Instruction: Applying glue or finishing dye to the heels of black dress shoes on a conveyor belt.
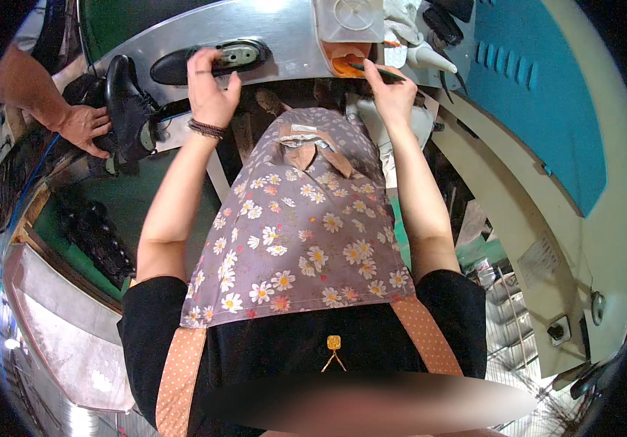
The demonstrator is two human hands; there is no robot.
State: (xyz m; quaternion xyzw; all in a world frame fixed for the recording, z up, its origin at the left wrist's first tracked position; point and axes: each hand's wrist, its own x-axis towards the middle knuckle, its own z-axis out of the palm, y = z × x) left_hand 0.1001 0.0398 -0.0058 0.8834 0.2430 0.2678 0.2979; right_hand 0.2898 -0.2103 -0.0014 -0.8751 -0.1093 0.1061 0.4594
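A black shoe (171,67) lies on the metal bench (277,29), with a pale green-grey insert showing at its right end. My left hand (213,95) is over the shoe's middle, fingers stretched across it and slightly blurred, thumb held apart. Whether the fingertips press on the shoe I cannot tell. At the bench's front edge, my right hand (392,91) pinches a thin dark-handled tool (358,67). The tool slants left into an orange-stained cup (341,54), where its tip is hidden. A translucent square container (350,18) stands just behind the cup.
On the left, another person's hand (84,127) touches a second black shoe (125,95). White cloths (401,22) and a white nozzle-shaped piece (430,58) lie right of the cup. A blue-and-cream machine housing (546,87) curves along the right side.
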